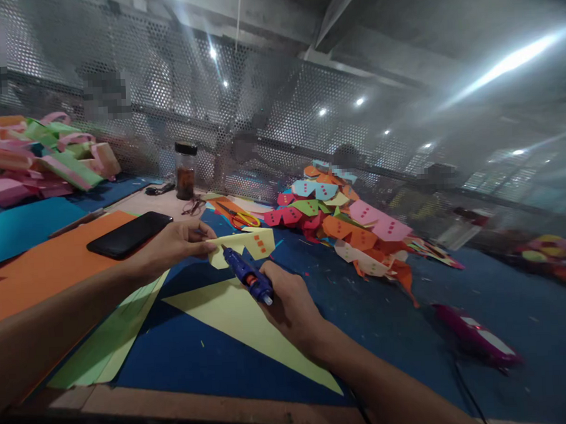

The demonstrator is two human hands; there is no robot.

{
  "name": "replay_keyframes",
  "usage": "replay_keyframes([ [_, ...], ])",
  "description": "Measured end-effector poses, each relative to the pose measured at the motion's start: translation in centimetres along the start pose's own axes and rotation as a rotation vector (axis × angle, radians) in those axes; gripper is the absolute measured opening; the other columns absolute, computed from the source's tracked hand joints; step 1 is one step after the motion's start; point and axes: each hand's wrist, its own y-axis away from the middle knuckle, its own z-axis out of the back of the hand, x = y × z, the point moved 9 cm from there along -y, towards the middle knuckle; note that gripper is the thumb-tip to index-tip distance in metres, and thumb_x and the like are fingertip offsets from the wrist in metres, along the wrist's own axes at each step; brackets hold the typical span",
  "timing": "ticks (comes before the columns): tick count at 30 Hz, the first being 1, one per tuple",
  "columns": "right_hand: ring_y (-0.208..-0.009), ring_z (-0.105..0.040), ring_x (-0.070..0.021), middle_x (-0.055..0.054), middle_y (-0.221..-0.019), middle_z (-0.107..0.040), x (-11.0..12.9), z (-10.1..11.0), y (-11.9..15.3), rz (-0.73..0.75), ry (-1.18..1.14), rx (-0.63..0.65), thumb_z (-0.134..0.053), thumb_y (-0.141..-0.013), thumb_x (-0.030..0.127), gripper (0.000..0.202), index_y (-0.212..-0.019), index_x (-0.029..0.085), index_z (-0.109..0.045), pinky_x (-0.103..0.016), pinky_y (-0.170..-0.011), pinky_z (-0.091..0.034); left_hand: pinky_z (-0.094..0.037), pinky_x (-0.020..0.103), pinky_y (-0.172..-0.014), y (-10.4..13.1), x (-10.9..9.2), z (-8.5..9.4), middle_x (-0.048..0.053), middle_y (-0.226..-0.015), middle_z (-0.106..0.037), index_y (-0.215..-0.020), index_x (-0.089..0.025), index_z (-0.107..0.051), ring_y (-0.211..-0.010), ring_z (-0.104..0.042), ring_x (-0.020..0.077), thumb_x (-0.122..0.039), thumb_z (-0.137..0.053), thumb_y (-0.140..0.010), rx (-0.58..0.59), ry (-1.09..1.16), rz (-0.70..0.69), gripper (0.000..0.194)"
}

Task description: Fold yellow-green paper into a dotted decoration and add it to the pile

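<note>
Between the fingers of my left hand is the left end of a small pale-yellow paper cutout with orange squares on it. My right hand is wrapped round a blue glue gun, its nozzle tip at the cutout's surface, close to my left fingertips. Whether glue is coming out, I cannot tell. Below both hands, a large pale-yellow paper triangle lies on the blue table covering.
A black phone rests on orange paper at left. Yellow-handled scissors and a lidded jar stand beyond. Colourful paper cutouts are heaped right of centre, folded paper pieces far left. A purple device lies at right.
</note>
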Motion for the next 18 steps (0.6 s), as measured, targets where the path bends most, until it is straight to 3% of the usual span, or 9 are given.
replay_keyframes([
  [10, -0.062, -0.045, -0.0163, 0.0, -0.075, -0.056, -0.15, -0.17, 0.03, -0.034, 0.022, 0.014, -0.052, -0.084, 0.017, 0.017, -0.081, 0.025, -0.037, -0.026, -0.058, -0.025, -0.054, 0.026, -0.064, 0.02, -0.13, 0.03, 0.002, -0.068, -0.074, -0.084, -0.018, -0.069, -0.063, -0.067, 0.014, -0.036, -0.089, -0.067, -0.007, -0.004, -0.008, 0.032],
  [18, -0.064, -0.046, -0.0167, -0.001, -0.077, -0.057, -0.28, -0.36, -0.01, -0.032, 0.03, 0.023, -0.052, -0.079, 0.016, 0.017, -0.082, 0.025, -0.037, -0.026, -0.059, -0.026, -0.054, 0.026, -0.064, -0.11, 0.04, 0.09, 0.002, -0.068, -0.074, -0.082, -0.017, -0.069, -0.061, -0.067, 0.0136, -0.037, -0.091, -0.063, -0.017, 0.0, -0.003, 0.035],
])
